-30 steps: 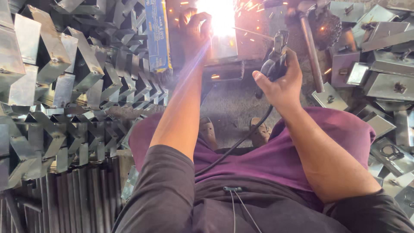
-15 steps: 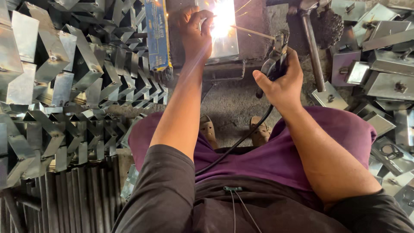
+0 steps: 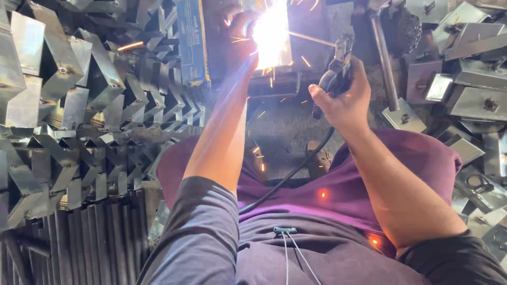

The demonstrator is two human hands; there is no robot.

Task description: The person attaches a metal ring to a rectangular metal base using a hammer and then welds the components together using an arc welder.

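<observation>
My right hand (image 3: pixel 346 100) grips a black welding electrode holder (image 3: pixel 338 66), whose thin rod (image 3: pixel 311 38) reaches left into a bright white arc (image 3: pixel 270 32). Sparks fly out from the arc. My left hand (image 3: pixel 238 29) rests on the metal piece right beside the glare; what the fingers hold is washed out. A black cable (image 3: pixel 288 177) runs from the holder down over my purple trousers (image 3: pixel 338 195).
Rows of folded sheet-metal brackets (image 3: pixel 79 105) are stacked on the left. Welded metal boxes with bolts (image 3: pixel 470 100) are piled on the right. A blue carton (image 3: pixel 190 42) stands by the arc. A steel hammer-like bar (image 3: pixel 383 58) leans at top right.
The arc has flared up brighter and throws more sparks. My left hand has shifted slightly up beside the weld; my right hand keeps the holder in place.
</observation>
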